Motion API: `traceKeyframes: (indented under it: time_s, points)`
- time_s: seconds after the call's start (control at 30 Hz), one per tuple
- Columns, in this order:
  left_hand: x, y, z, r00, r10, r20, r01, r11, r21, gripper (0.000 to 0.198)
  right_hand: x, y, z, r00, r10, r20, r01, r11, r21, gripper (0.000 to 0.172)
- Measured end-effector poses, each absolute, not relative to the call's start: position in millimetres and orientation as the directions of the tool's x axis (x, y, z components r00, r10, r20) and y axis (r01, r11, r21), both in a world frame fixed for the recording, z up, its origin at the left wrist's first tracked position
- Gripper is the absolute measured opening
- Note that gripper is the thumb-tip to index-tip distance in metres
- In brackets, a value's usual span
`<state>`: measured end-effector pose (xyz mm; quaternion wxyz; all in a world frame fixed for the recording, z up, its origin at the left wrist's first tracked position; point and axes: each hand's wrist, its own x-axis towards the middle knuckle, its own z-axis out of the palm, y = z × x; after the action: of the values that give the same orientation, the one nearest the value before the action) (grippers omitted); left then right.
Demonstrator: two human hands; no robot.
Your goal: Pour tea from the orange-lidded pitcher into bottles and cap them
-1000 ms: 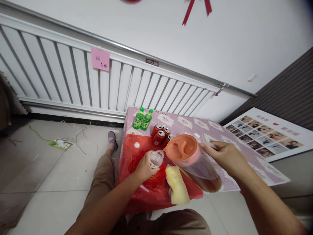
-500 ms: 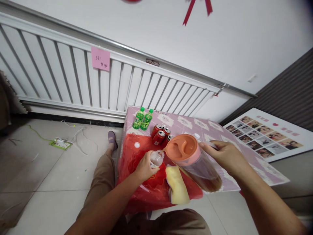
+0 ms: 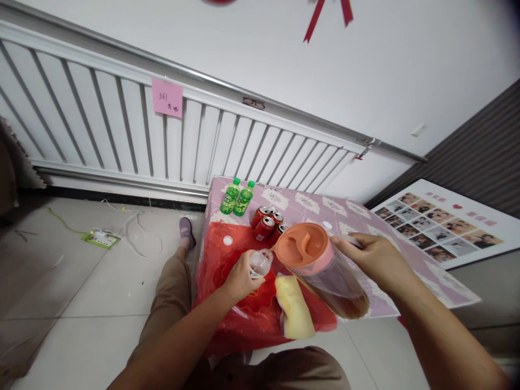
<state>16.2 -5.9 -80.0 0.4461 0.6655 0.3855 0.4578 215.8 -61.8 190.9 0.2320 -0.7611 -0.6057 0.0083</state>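
My left hand [image 3: 240, 277] is wrapped round a clear, uncapped bottle [image 3: 261, 261] above a red scalloped tray [image 3: 254, 298]. By its handle, my right hand [image 3: 371, 257] grips a clear pitcher [image 3: 333, 284] with an orange lid [image 3: 304, 246]. The pitcher is tilted, its spout close to the bottle's mouth, and brown liquid lies in its lower end. Whether liquid is flowing I cannot tell. Beneath the pitcher a folded yellow cloth [image 3: 296, 311] rests on the red plastic sheet [image 3: 211, 244]. A white cap [image 3: 228, 240] lies left of the tray.
Two green drink bottles [image 3: 236, 199] and several red cans [image 3: 267, 222] stand toward the back of the table, which has a pink patterned cloth [image 3: 341, 206]. Behind is a white radiator [image 3: 122, 119]. A power strip [image 3: 100, 238] with cables lies on the floor at left; a photo board [image 3: 442, 222] leans at right.
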Motion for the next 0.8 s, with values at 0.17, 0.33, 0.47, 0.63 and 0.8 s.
traceKeyframes:
  time_s: [0.17,0.33,0.47,0.63,0.8]
  points:
    - [16.3,-5.5,-79.8,0.286,0.919,0.270,0.104,-0.309,0.945,0.078,213.5,-61.4,193.2,0.316,0.934,0.168,0.896,-0.236,-0.377,0.051]
    - [17.1,-5.6,-79.3,0.281,0.923,0.262,0.083,-0.296,0.952,0.078,211.3,-62.1,194.4,0.303,0.938,0.171,0.900,-0.223,-0.374,0.051]
    - [16.9,-6.0,-79.2,0.281,0.921,0.269,0.063,-0.297,0.953,0.077,211.9,-63.0,193.5,0.306,0.937,0.169,0.902,-0.228,-0.366,0.051]
    - [16.6,-6.4,-79.7,0.282,0.921,0.268,0.077,-0.300,0.951,0.078,213.1,-62.4,192.4,0.301,0.938,0.171,0.905,-0.225,-0.361,0.053]
    - [17.0,-6.6,-79.7,0.280,0.920,0.274,0.106,-0.313,0.944,0.079,213.8,-61.7,192.0,0.315,0.938,0.146,0.902,-0.249,-0.353,0.053]
